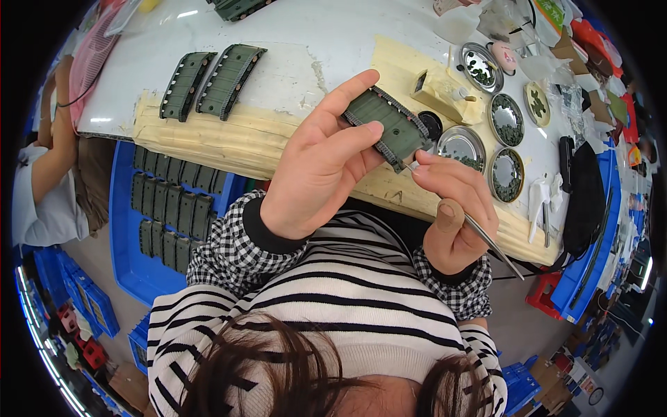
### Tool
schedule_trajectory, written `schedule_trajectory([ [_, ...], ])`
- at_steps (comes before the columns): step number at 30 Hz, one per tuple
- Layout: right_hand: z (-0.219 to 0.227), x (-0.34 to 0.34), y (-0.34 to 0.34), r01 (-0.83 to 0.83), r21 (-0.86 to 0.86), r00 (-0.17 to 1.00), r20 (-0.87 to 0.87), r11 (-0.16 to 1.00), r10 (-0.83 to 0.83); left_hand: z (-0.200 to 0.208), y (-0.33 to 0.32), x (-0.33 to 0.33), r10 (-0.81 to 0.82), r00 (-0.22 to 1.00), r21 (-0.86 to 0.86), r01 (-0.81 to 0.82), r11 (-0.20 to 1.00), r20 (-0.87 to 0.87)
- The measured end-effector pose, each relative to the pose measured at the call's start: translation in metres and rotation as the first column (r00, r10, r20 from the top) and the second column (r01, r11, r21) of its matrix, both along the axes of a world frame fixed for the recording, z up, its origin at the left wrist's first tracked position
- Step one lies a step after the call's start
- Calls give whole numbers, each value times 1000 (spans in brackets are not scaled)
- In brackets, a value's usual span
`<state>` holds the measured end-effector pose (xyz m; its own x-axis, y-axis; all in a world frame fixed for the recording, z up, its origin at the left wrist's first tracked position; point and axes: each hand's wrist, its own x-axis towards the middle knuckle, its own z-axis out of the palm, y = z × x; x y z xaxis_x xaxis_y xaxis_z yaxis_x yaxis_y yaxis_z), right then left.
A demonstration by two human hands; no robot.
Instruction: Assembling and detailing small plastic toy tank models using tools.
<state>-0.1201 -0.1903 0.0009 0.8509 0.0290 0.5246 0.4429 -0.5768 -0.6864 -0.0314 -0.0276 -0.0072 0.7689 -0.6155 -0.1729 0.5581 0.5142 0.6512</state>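
Observation:
My left hand grips a dark green model tank hull with dark tracks along its long sides, thumb on its flat face and index finger stretched past its far end. My right hand is closed around a slim metal tool, which looks like tweezers. Its tip touches or nearly touches the near right corner of the hull; the fingers partly hide it. A brown covering wraps my right thumb. Two similar green hulls lie side by side on the table at the left.
Round metal dishes with small green parts stand right of my hands, near a cream taped block and a small black cup. A blue tray of several hulls sits below the table edge. Another person's arm is at far left.

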Motion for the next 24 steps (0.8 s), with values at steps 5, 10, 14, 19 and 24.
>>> schedule_trajectory([
  [5,5,-1,-2,-29,-54,1000,7,998,29,2,2,1,-26,999,-10,26,1000,21],
  [10,10,-2,-3,-54,-89,998,19,995,56,5,1,1,-54,997,-28,55,998,55],
  [14,10,-1,-3,-57,-102,998,25,993,60,4,1,1,-48,998,-22,49,999,50],
  [19,10,-1,-2,-43,-99,998,34,994,47,4,0,0,-47,998,-18,48,999,49],
  [24,9,-2,-2,-31,-117,998,43,993,36,5,-1,-1,-45,998,-24,46,999,50],
])
